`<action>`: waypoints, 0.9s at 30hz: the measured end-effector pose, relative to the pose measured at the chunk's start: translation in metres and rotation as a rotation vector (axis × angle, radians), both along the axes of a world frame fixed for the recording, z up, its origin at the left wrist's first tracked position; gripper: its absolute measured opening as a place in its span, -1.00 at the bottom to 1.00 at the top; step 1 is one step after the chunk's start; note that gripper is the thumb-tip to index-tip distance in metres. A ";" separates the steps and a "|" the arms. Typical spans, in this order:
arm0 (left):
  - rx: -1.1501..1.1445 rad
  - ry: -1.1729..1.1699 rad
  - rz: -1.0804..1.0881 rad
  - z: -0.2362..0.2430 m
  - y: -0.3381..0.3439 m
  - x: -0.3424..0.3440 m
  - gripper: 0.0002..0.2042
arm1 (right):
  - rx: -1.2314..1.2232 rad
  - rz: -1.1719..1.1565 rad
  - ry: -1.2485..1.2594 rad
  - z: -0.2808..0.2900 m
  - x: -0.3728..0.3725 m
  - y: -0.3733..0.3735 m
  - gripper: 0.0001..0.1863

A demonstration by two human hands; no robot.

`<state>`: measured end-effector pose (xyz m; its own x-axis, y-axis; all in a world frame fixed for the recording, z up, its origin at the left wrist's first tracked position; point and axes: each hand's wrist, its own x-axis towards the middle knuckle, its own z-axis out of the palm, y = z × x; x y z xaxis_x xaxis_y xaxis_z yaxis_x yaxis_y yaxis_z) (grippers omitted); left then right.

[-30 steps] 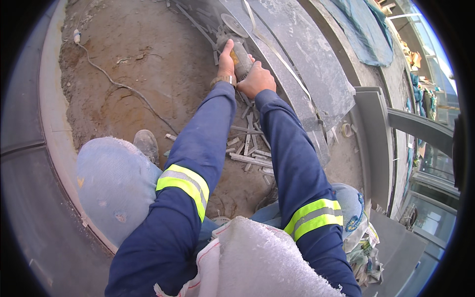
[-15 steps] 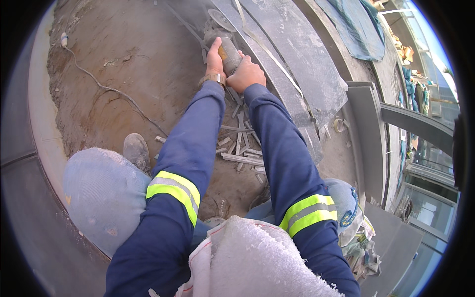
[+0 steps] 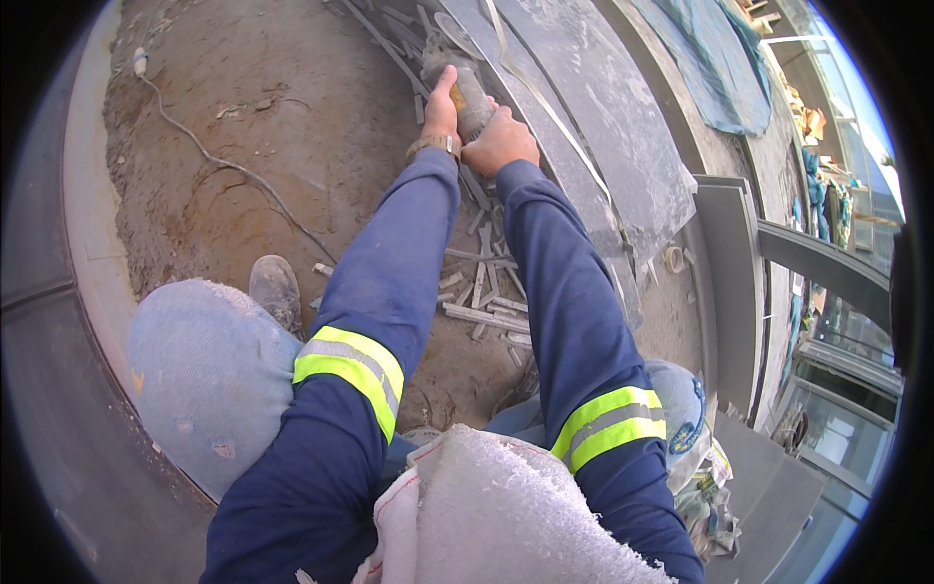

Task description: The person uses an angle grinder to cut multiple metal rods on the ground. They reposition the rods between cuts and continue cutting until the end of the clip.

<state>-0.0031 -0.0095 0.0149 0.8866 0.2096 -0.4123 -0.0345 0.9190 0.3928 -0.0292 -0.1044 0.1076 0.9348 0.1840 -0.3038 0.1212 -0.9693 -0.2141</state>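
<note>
Grips grinder (image 3: 473, 103) at 12 o'clock, with left hand (image 3: 441, 112) and right hand (image 3: 504, 144) wrapped round its body. Places disc (image 3: 462, 35) beside slab (image 3: 572, 195), toward 1 o'clock, without showing whether touching. Compared with half a second ago, shows strips (image 3: 388, 51) near 11 o'clock through thinner haze, suggesting lighter working, with grip unchanged.

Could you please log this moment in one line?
left hand: holds grinder | right hand: holds grinder | disc: beside grey slab
</note>
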 end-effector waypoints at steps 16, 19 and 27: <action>-0.033 -0.032 -0.024 -0.003 -0.011 -0.013 -0.52 | 0.024 0.013 -0.006 -0.002 -0.012 -0.015 -0.14; -0.022 -0.040 -0.016 -0.005 -0.011 -0.018 -0.52 | 0.044 0.029 -0.016 0.000 -0.017 -0.017 -0.13; -0.043 -0.018 -0.019 -0.003 -0.017 -0.023 -0.49 | 0.022 0.017 0.011 0.008 -0.027 -0.021 -0.19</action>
